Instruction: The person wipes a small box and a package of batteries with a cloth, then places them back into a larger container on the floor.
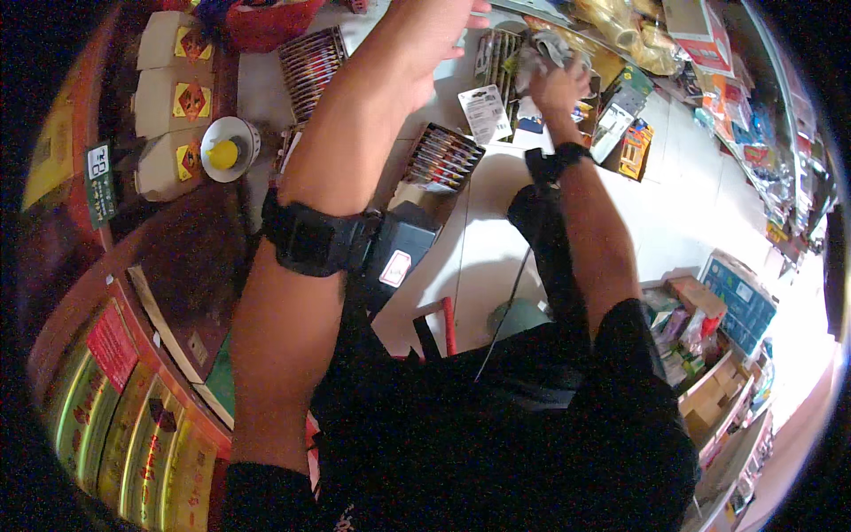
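Note:
My left hand (432, 63) reaches to the top edge of the view, fingers apart, with nothing visible in it; part of it is cut off. Beneath and left of that arm lie a tray of thin printed sticks or tubes (312, 70) and a smaller box of similar ones (444, 159). My right hand (557, 90) grips a crumpled grey cloth (553, 48) above small packaged goods. Left of it are a long pack in rows (498, 60) and a white printed card (485, 114). An orange pack (635, 150) lies to its right, beside a clear-fronted package (615, 120).
A white bowl with something yellow inside (229, 149) stands at left, beside cardboard boxes with red diamond labels (174, 100). A black box (405, 246) lies below my left forearm. Bagged goods (751, 133) line the right, above a blue carton (738, 299) and an open cardboard box (715, 399).

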`<action>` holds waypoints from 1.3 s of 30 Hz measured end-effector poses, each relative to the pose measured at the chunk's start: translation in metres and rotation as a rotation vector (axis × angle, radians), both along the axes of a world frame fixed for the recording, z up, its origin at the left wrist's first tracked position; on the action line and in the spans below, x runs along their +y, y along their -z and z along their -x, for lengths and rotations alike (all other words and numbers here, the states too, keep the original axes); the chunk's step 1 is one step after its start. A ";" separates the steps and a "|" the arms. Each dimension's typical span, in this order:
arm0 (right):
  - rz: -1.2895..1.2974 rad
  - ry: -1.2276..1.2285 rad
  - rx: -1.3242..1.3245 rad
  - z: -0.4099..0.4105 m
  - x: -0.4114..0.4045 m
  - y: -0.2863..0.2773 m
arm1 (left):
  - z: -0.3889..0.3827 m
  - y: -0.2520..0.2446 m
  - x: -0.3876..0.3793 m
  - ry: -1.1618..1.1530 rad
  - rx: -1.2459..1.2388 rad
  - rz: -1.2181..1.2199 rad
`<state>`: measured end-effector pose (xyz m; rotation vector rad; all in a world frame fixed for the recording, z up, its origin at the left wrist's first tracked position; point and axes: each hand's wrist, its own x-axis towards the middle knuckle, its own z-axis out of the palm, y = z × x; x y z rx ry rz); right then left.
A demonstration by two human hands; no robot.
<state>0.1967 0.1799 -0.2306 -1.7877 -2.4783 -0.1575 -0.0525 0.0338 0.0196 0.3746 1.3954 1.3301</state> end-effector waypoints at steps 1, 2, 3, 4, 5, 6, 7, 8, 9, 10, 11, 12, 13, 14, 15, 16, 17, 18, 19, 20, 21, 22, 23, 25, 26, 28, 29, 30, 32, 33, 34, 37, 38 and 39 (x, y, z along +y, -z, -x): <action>0.081 0.038 -0.090 -0.029 0.013 0.016 | -0.009 -0.057 0.006 -0.038 0.007 0.185; 0.160 0.066 -0.166 -0.042 0.023 0.027 | -0.004 -0.049 0.005 -0.043 0.003 0.121; 0.165 0.058 -0.156 -0.047 0.028 0.036 | 0.001 -0.040 0.001 -0.037 0.010 0.073; 0.290 0.155 -0.063 -0.051 0.032 0.043 | 0.006 -0.029 -0.002 -0.027 0.015 0.018; 0.412 0.251 0.030 -0.055 0.038 0.048 | 0.009 -0.023 -0.006 -0.018 0.027 -0.028; 0.398 0.258 0.022 -0.074 0.050 0.049 | 0.007 -0.017 -0.005 -0.008 0.019 -0.073; 0.315 0.218 0.191 -0.096 0.064 0.045 | 0.004 -0.015 -0.003 0.005 0.010 -0.117; 0.236 0.174 0.361 -0.110 0.070 0.039 | 0.000 -0.012 -0.002 0.013 0.002 -0.154; 0.046 -0.047 0.506 -0.095 0.056 0.033 | 0.003 -0.006 -0.005 0.011 0.024 -0.167; 0.050 -0.043 0.519 -0.080 0.046 0.024 | 0.004 0.000 -0.008 0.010 0.041 -0.175; 0.041 -0.021 0.680 -0.062 0.035 0.007 | 0.006 0.005 -0.013 0.008 0.055 -0.186; -0.002 0.004 0.811 -0.075 0.040 -0.012 | 0.001 0.003 -0.010 0.010 0.066 -0.205; -0.048 0.058 0.906 -0.084 0.048 -0.031 | -0.005 0.001 -0.009 0.037 0.051 -0.184; -0.068 0.058 0.908 -0.084 0.045 -0.053 | -0.004 -0.004 -0.012 0.057 0.060 -0.149; 0.088 0.147 1.184 -0.071 0.035 -0.077 | -0.001 0.000 -0.017 0.058 0.038 -0.138; 0.242 0.233 1.446 -0.063 0.030 -0.106 | -0.001 0.003 -0.019 0.051 -0.008 -0.116; 0.232 0.423 1.496 -0.060 0.028 -0.133 | -0.003 -0.001 -0.021 0.069 -0.027 -0.126; 0.211 0.420 1.493 -0.060 0.019 -0.158 | -0.005 -0.004 -0.027 0.089 -0.048 -0.131; 0.217 0.354 1.522 -0.062 0.008 -0.182 | -0.009 -0.006 -0.031 0.097 -0.055 -0.144; 0.217 0.276 1.552 -0.061 0.000 -0.209 | -0.011 -0.007 -0.031 0.130 -0.070 -0.132; 0.085 0.238 1.447 -0.066 -0.006 -0.234 | -0.015 -0.007 -0.029 0.166 -0.088 -0.124; 0.067 0.000 1.466 -0.085 0.004 -0.254 | -0.019 -0.006 -0.027 0.177 -0.090 -0.150; -0.001 -0.110 1.406 -0.069 -0.016 -0.283 | -0.011 0.001 -0.037 0.172 -0.112 -0.138; -0.151 -0.361 1.297 -0.064 -0.048 -0.348 | -0.006 -0.005 -0.052 0.191 -0.168 -0.162; -0.151 -0.418 1.482 -0.054 -0.074 -0.393 | -0.017 -0.011 -0.048 0.210 -0.187 -0.190; -0.208 -0.405 1.454 -0.057 -0.098 -0.416 | -0.031 -0.018 -0.046 0.264 -0.212 -0.187; -0.167 -0.377 1.309 -0.061 -0.089 -0.396 | -0.038 -0.024 -0.057 0.245 -0.168 -0.202; -0.135 -0.356 1.162 -0.066 -0.081 -0.374 | -0.038 -0.027 -0.060 0.241 -0.206 -0.180; 0.113 -0.128 1.435 -0.062 -0.076 -0.320 | -0.046 -0.029 -0.056 0.254 -0.312 -0.246; 0.311 0.015 1.613 -0.044 -0.092 -0.307 | -0.037 -0.016 -0.054 0.282 -0.361 -0.321; 0.247 0.073 1.560 -0.070 -0.073 -0.274 | -0.059 -0.020 -0.040 0.219 -0.425 -0.330; 0.431 0.108 1.840 -0.034 -0.104 -0.287 | -0.042 -0.032 -0.067 0.155 -0.330 -0.305; 0.344 0.133 1.842 -0.027 -0.101 -0.300 | -0.037 -0.034 -0.062 0.181 -0.367 -0.322; 0.232 0.128 1.890 -0.028 -0.108 -0.307 | -0.039 -0.033 -0.064 0.153 -0.338 -0.313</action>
